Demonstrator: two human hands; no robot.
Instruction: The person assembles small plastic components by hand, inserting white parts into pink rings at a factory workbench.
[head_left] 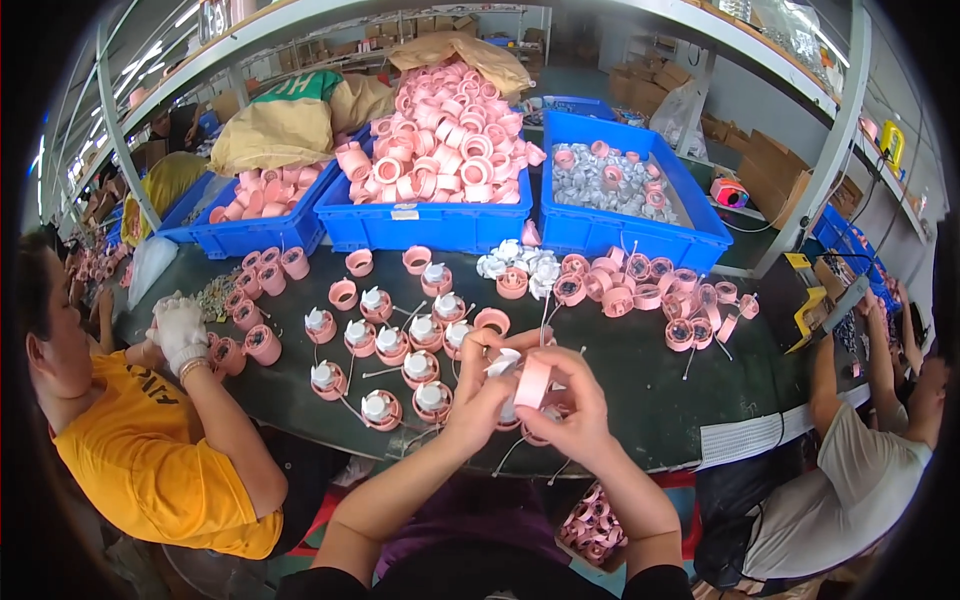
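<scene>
Near the front edge of the bench, my two hands meet. My right hand [578, 405] is closed with fingers and thumb around a pink plastic ring-shaped housing [533, 382]. Right beside it, my left hand [478, 390] pinches a small white bladed part [503, 362] close to the housing's opening. Whether the two parts touch is hard to make out. Left of my hands stand several pink housings topped with white parts [419, 367], some with thin wires trailing out. An open pink ring [491, 321] sits just behind my left hand.
Blue bins hold pink housings [440, 140] and white parts [610, 190] at the back. Loose white parts [520, 262] and wired pink housings [640, 280] lie right of centre. A gloved co-worker [150, 450] sits at left, another person [850, 480] at right. A metal shelf frame [830, 130] rises behind.
</scene>
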